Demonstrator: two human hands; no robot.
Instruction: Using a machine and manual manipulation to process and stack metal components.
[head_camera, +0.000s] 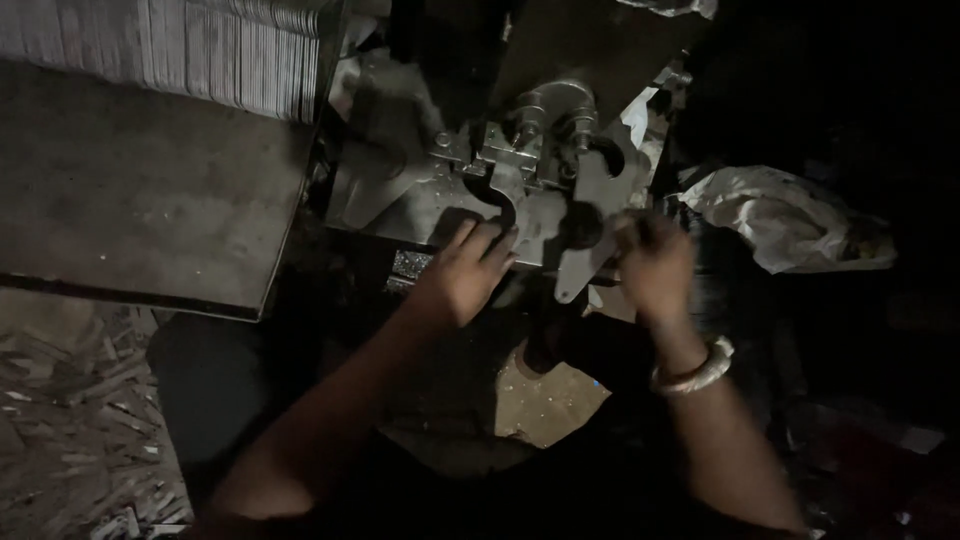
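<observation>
Left hand (465, 275) fingers rest flat on metal press fixture (530, 190), grip apart. Right hand (652, 262) at fixture's right edge, blurred; can't tell its grip. Steel counter (140, 190) left.

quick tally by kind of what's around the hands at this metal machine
Grey metal press machine: 1
Flat grey metal table plate: 1
Stack of thin metal strips: 1
Crumpled white plastic bag: 1
Pale bangle on right wrist: 1
Hands, left hand and right hand: 2
Total: 7
</observation>
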